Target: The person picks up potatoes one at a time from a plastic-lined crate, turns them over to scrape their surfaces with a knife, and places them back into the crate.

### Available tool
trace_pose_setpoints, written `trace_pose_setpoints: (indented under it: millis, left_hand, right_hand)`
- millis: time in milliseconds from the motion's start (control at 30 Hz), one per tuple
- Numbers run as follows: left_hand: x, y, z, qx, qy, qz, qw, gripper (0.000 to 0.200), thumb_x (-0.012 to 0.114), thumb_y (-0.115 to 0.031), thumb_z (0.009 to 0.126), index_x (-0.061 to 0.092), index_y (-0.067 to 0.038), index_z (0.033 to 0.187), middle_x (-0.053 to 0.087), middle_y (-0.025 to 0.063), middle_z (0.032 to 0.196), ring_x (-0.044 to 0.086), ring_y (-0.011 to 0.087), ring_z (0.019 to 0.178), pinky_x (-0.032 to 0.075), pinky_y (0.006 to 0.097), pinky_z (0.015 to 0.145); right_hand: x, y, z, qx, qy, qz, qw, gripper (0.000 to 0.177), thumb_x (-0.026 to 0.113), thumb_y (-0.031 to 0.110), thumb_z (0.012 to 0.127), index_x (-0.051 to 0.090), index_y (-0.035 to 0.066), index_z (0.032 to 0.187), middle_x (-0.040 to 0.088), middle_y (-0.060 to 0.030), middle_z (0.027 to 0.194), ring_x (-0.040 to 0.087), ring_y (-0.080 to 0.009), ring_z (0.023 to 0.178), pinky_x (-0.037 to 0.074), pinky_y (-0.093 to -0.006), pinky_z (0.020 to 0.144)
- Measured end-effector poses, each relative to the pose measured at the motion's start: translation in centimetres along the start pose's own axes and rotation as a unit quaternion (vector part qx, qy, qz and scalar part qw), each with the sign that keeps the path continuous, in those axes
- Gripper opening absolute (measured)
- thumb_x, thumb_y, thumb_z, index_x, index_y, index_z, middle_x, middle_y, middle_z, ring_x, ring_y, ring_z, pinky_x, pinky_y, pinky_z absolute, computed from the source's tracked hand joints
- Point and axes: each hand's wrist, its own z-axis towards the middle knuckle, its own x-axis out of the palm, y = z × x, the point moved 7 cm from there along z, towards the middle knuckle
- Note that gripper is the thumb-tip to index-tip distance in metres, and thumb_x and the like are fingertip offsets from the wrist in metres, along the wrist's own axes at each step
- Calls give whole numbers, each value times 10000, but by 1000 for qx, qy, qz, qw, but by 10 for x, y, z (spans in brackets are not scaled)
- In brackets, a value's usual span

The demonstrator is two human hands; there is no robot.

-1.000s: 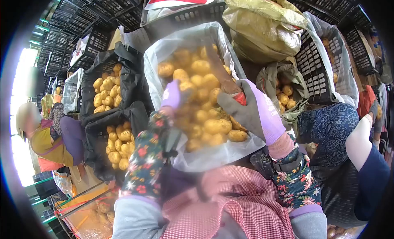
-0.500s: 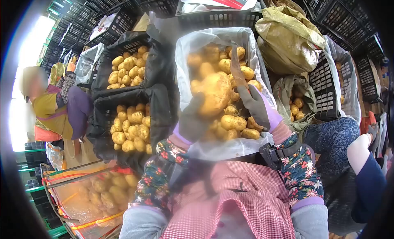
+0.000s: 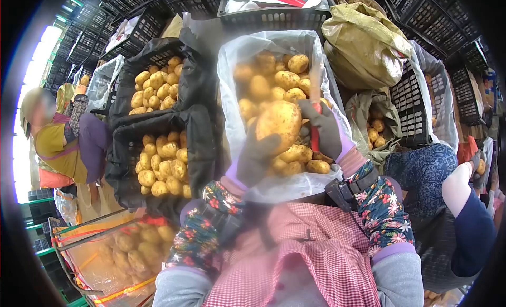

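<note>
In a grey glove, my left hand is closed on a large potato, held up over the crate with the white plastic liner. My right hand, also gloved in grey, grips the red handle of a knife just right of that potato. The blade points away from me and is blurred. Several smaller potatoes lie in the lined crate beneath both hands.
Two black-lined potato crates stand at the left, with a wire-framed potato bag below. A green sack lies at upper right. One person sits far left, another at right.
The view has shifted a little. The large potato is turned and sits slightly closer to my left palm. The knife has turned in my right hand, so its red handle now shows.
</note>
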Motion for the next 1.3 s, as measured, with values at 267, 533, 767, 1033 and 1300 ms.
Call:
trace_pose_setpoints:
  millis: [267, 533, 767, 1033, 1300]
  left_hand:
    - [-11, 6, 2, 6, -111, 348, 931, 765, 688, -69, 867, 264, -21, 1502, 435, 133, 1419, 480, 221, 1298, 444, 357, 1055]
    - [-12, 14, -1, 57, -109, 396, 910, 803, 769, -122, 823, 314, -4, 1473, 432, 142, 1401, 494, 222, 1254, 450, 346, 1034]
    - [-8, 14, -3, 1, -77, 247, 966, 816, 732, -76, 835, 263, -8, 1499, 423, 148, 1427, 469, 235, 1299, 409, 354, 1077]
    - [-18, 17, -6, 1, -5, 235, 972, 667, 600, -205, 955, 272, -3, 1500, 453, 178, 1442, 480, 292, 1324, 397, 429, 1107]
    - [-33, 43, -3, -118, -40, -262, 957, 662, 515, -453, 988, 367, -24, 1470, 468, 185, 1443, 486, 374, 1310, 411, 511, 1088]
  right_hand:
    - [1, 16, -9, -158, -34, -224, 961, 492, 723, 389, 860, 570, 14, 1139, 573, -29, 889, 558, -108, 772, 485, -277, 675]
    - [-8, 3, 2, -112, -21, -151, 982, 375, 678, 418, 886, 587, 57, 930, 561, 1, 810, 533, -107, 732, 459, -295, 641]
    - [-14, -3, -1, -21, -28, 85, 996, 202, 640, 202, 897, 586, 62, 1032, 536, 23, 774, 488, -63, 628, 404, -238, 553]
    - [-11, 10, -11, -10, -3, 46, 999, 328, 655, 217, 889, 585, 36, 1152, 564, 11, 816, 526, -74, 661, 433, -234, 585]
    - [-4, 4, -8, -1, 44, 50, 998, 363, 637, 244, 957, 532, 42, 1240, 620, -7, 914, 566, -76, 651, 468, -208, 590]
